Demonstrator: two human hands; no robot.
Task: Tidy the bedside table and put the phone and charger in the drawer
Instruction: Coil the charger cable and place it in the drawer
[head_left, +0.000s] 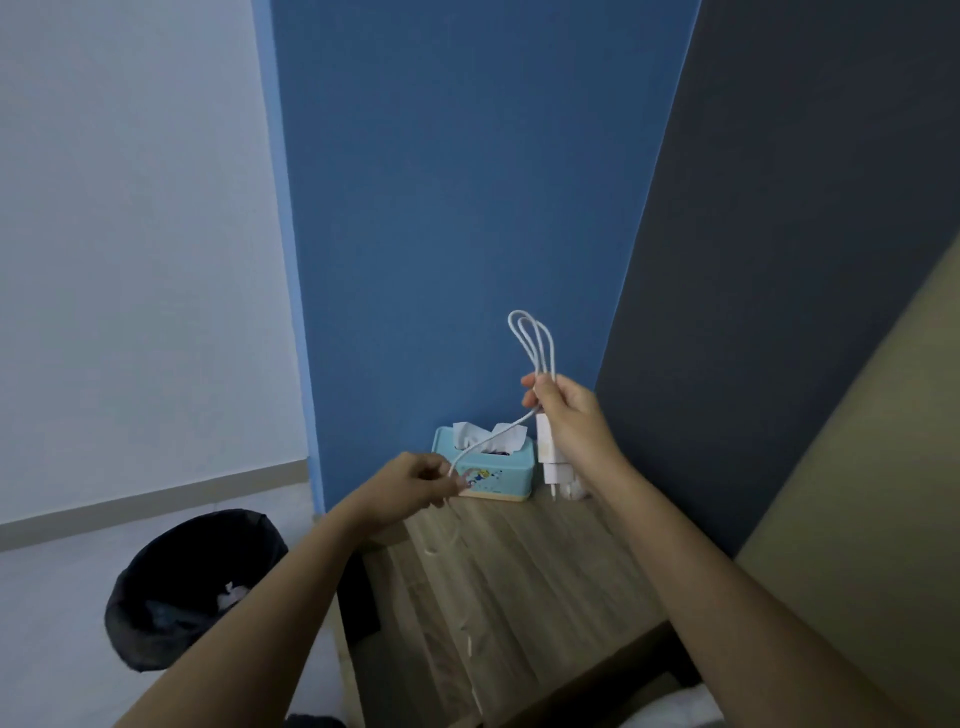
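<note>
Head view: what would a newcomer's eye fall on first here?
The white charger cable loops above the right hand, which grips it at centre; the left hand pinches its trailing strand. Behind, a turquoise tissue box stands on the wooden bedside table.

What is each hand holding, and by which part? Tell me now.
The right hand grips the white charger cable at its gathered loops, above the white plug adapter; the left hand pinches the cable's free length.
</note>
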